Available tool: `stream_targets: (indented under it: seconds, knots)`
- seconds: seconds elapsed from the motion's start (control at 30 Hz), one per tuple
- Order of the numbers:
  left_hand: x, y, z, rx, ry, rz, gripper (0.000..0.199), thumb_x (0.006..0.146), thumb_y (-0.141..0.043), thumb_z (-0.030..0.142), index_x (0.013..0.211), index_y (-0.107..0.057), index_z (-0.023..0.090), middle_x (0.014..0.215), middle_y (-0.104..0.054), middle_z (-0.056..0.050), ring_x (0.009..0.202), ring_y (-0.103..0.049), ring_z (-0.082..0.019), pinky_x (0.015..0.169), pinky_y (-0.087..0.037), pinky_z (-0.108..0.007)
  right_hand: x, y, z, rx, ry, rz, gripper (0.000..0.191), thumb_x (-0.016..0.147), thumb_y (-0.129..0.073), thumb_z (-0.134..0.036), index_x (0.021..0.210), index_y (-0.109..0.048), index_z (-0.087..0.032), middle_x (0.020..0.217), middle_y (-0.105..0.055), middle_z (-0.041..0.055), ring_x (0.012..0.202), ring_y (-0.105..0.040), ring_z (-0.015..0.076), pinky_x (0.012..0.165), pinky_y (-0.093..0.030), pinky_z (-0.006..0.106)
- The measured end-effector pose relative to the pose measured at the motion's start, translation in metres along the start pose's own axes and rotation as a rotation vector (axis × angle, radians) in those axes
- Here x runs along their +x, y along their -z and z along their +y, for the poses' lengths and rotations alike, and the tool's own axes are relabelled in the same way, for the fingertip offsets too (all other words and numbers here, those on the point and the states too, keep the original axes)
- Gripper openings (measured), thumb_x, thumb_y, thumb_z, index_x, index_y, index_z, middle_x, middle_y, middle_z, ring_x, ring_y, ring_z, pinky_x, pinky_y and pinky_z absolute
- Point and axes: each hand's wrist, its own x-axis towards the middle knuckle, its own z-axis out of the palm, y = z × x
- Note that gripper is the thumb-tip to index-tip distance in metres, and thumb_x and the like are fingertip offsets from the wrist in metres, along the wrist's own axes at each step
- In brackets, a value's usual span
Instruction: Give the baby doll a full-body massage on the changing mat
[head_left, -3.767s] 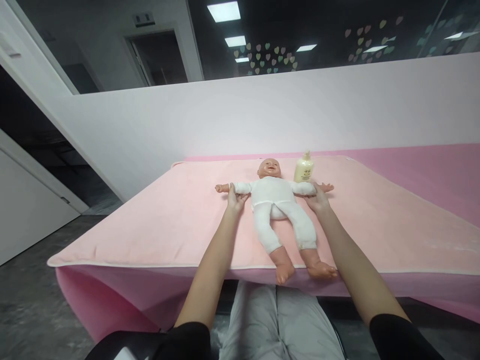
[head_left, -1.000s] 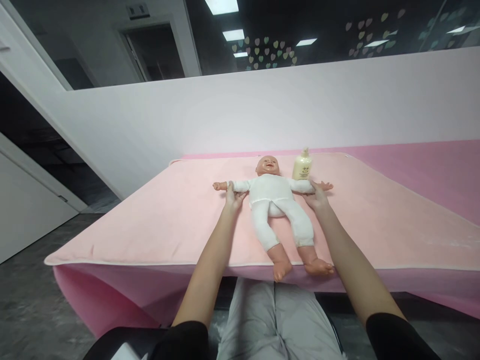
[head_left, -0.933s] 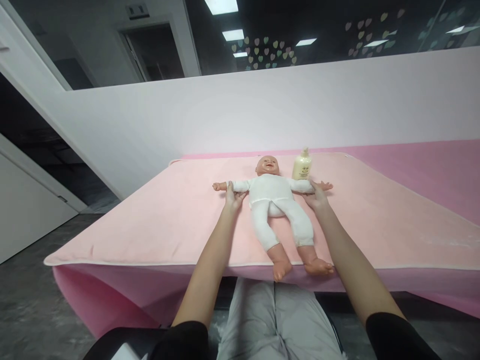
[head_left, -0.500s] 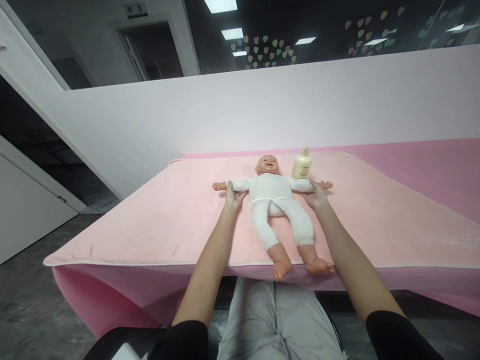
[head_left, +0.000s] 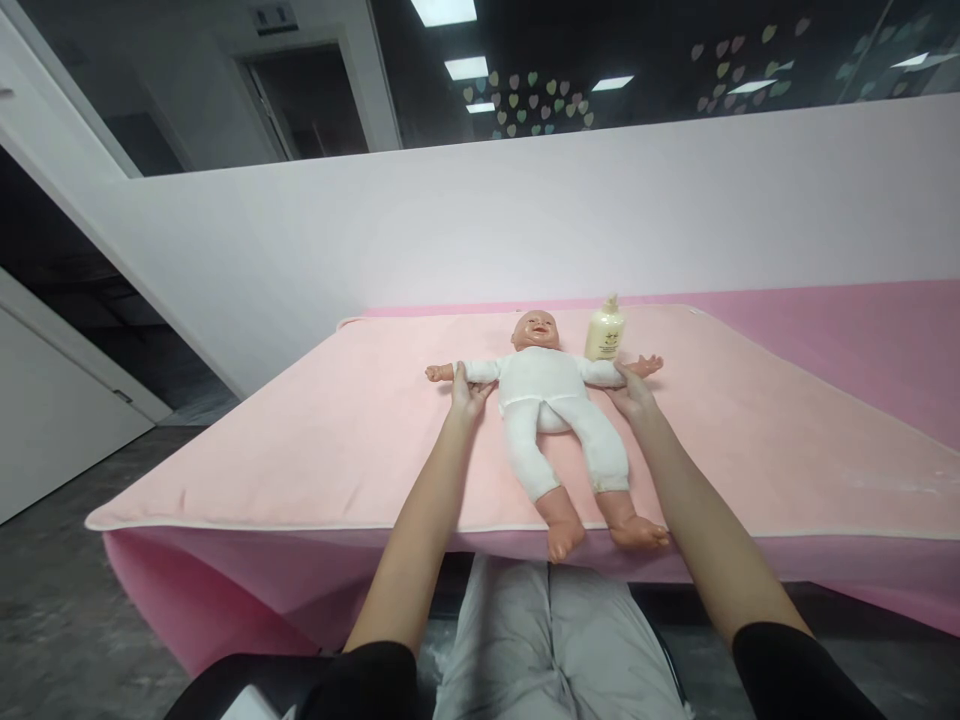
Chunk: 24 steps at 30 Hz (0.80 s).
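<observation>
Doll (head_left: 551, 400) lies face-up on pink mat (head_left: 315, 440), feet at near edge, arms spread. Left hand (head_left: 468, 393) clasps one sleeved forearm, right hand (head_left: 632, 394) the other, apparently pinning them outward. Cream pump bottle (head_left: 604, 333) stands upright beside the head, within reach.
</observation>
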Motion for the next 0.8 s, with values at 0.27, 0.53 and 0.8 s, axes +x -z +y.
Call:
stream_targets:
  seconds: [0.27, 0.53, 0.8]
  knots:
    - [-0.0014, -0.0019, -0.0001, 0.007, -0.011, -0.006, 0.046, 0.092, -0.041, 0.047, 0.125, -0.052, 0.016, 0.129, -0.056, -0.015, 0.125, -0.051, -0.027, 0.099, -0.047, -0.045, -0.0040, -0.0031, -0.0056, 0.019, -0.095, 0.047, 0.045, 0.083, -0.056, -0.029, 0.122, -0.036, -0.039, 0.125, -0.052, -0.0031, 0.098, -0.061, 0.0119, 0.081, -0.056, 0.040]
    - [-0.0004, -0.0011, -0.0005, 0.011, -0.013, 0.002, 0.046, 0.092, -0.041, 0.048, 0.126, -0.051, 0.018, 0.130, -0.056, -0.014, 0.123, -0.052, -0.027, 0.097, -0.048, -0.044, -0.0067, -0.0065, -0.0024, -0.064, -0.033, 0.010, 0.063, 0.077, -0.059, -0.021, 0.131, -0.035, -0.042, 0.135, -0.045, -0.0011, 0.113, -0.055, 0.0147, 0.090, -0.051, 0.043]
    - [-0.0004, -0.0023, -0.0003, 0.012, -0.005, 0.044, 0.047, 0.092, -0.039, 0.051, 0.125, -0.051, 0.020, 0.125, -0.058, -0.015, 0.118, -0.056, -0.026, 0.091, -0.053, -0.041, -0.0069, -0.0043, -0.0020, -0.052, -0.026, 0.016, 0.068, 0.078, -0.062, -0.024, 0.135, -0.032, -0.047, 0.145, -0.036, -0.0034, 0.125, -0.047, 0.0149, 0.094, -0.048, 0.046]
